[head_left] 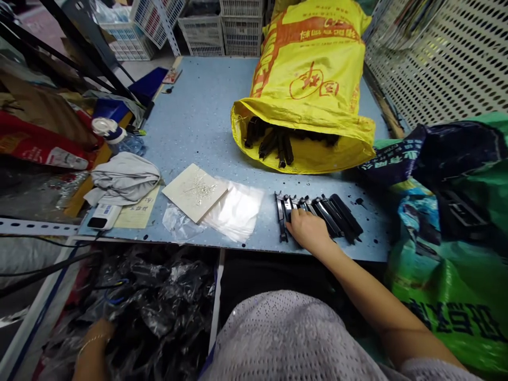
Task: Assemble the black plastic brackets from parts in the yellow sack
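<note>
Several long black parts (pixel 346 216) lie side by side near the front edge of the blue table (pixel 190 106). My right hand (pixel 308 228) rests over the left part of this row, its fingers bent down on the black pieces; the fingertips are partly hidden. Low at the left, my left hand (pixel 99 333) is at a heap of clear plastic bags with dark contents (pixel 159 312) below the table; its fingers are dark and blurred. Left of the row are flat clear bags (pixel 242 211) and a pale square board (pixel 190 193) with tiny shiny pieces on it.
An open yellow sack (pixel 309 69) with black parts inside lies on the table's back right. A grey cloth (pixel 125 177), white device (pixel 104 217) and bottle (pixel 115 135) are at the left. Green bags (pixel 448 275) stand at the right.
</note>
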Tool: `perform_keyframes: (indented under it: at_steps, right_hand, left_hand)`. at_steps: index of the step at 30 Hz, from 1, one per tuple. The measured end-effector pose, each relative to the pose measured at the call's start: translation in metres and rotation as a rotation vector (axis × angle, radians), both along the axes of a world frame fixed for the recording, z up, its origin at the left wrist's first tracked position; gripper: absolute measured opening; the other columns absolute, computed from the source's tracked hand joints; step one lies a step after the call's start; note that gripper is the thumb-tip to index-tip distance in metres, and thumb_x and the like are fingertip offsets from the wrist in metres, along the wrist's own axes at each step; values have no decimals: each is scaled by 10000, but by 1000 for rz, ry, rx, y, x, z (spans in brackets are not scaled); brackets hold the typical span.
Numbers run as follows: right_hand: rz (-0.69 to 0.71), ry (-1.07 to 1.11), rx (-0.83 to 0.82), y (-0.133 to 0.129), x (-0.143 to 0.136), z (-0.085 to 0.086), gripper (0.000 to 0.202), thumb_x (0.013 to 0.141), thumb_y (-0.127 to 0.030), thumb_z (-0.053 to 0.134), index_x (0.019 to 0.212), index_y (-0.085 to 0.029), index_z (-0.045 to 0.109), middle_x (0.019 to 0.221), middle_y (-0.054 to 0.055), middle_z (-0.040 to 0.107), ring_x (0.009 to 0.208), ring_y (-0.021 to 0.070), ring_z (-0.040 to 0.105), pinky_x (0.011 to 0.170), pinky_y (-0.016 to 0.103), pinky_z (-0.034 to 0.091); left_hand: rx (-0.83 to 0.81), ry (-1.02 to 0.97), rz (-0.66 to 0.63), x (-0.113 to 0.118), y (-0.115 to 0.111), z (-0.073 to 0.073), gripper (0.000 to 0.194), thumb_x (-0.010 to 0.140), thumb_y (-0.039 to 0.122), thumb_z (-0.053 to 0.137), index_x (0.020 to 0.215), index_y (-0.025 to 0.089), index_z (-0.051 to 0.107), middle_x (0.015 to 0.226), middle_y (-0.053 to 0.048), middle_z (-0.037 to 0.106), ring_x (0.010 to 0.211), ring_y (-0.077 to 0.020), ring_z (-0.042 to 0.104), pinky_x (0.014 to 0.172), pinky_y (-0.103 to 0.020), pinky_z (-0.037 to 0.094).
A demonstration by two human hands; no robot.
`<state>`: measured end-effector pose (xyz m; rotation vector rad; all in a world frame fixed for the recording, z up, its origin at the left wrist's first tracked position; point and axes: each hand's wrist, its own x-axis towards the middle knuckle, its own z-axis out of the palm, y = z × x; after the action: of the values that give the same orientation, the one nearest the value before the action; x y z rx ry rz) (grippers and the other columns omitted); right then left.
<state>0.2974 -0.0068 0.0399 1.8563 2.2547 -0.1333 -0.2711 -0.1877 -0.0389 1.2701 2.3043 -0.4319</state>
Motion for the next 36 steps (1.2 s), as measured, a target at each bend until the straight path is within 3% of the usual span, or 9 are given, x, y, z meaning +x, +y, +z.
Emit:
perform_keyframes:
  at_steps: [4, 8, 11, 13, 17, 21, 28, 31, 36]
  right_hand:
    - [1, 32, -37, -4, -13, -1, 228, 929, -274, 512, 1021, -82, 595, 969, 212, 683, 850, 320, 696, 641, 337, 490]
    - [-60, 163, -103, 1, -8, -8, 218, 925, -229, 490, 1055, -86, 591, 964, 194, 691, 820, 299, 695, 674, 347, 476]
    - [-119, 544, -143, 9, 8, -18, 283, 903, -289, 530, 1131, -129, 584, 947, 129, 693, 828, 256, 669, 722, 346, 472]
    - [-207, 930, -191, 14, 16, -23, 338, 867, -340, 576, 1154, -161, 577, 915, 76, 679, 814, 217, 645, 725, 328, 478]
    - [-431, 1598, -480, 18, 6, -26, 325, 795, -358, 658, 1070, -188, 626, 867, 20, 656, 730, 145, 603, 662, 264, 480]
    - [-538, 1913, -835, 31, -37, -30, 299, 724, -332, 740, 977, -189, 670, 824, 9, 672, 657, 117, 598, 642, 258, 504]
    - [-675, 1897, -699, 36, -60, -41, 313, 647, -324, 792, 891, -147, 709, 721, 1, 674, 581, 101, 572, 556, 223, 471]
    - [-621, 1895, -634, 16, -42, -34, 302, 701, -312, 769, 962, -170, 712, 810, 4, 701, 623, 99, 595, 559, 206, 463]
    - [-554, 1825, -1136, 0, -27, -38, 279, 676, -323, 806, 845, -134, 689, 692, 15, 655, 541, 105, 588, 541, 241, 516]
  left_hand:
    - [-13, -286, 31, 68, 45, 20, 421, 632, 590, 575, 438, 223, 508, 470, -8, 599, 577, -248, 657, 613, -364, 523]
    - [324, -923, -61, 221, 119, 51, 338, 831, 513, 589, 881, 209, 730, 867, -74, 719, 761, -229, 665, 726, -346, 527]
    - [812, -830, -272, 322, 174, 46, 143, 824, 318, 661, 892, 209, 724, 963, -107, 666, 955, -261, 616, 899, -395, 492]
    - [890, -716, -356, 353, 202, 32, 44, 811, 197, 652, 806, 187, 695, 954, -113, 631, 969, -262, 585, 895, -404, 485]
    - [852, -761, -250, 338, 227, 13, 143, 782, 220, 691, 670, 164, 622, 820, -53, 577, 804, -193, 569, 782, -337, 490]
    - [665, -1100, -58, 311, 225, 23, 169, 793, 317, 677, 772, 149, 666, 676, -6, 587, 645, -146, 564, 625, -265, 476]
    - [831, -681, -534, 305, 220, 29, 355, 771, 1, 446, 938, 151, 722, 1051, -103, 691, 1038, -234, 637, 980, -411, 495]
    - [791, -632, -563, 304, 223, 21, 466, 790, -6, 428, 1161, 131, 674, 1241, -141, 634, 1173, -253, 597, 1046, -428, 474]
    - [897, -759, -487, 304, 213, 28, 655, 840, 47, 469, 1469, 211, 389, 1525, -143, 364, 1335, -248, 476, 1009, -373, 512]
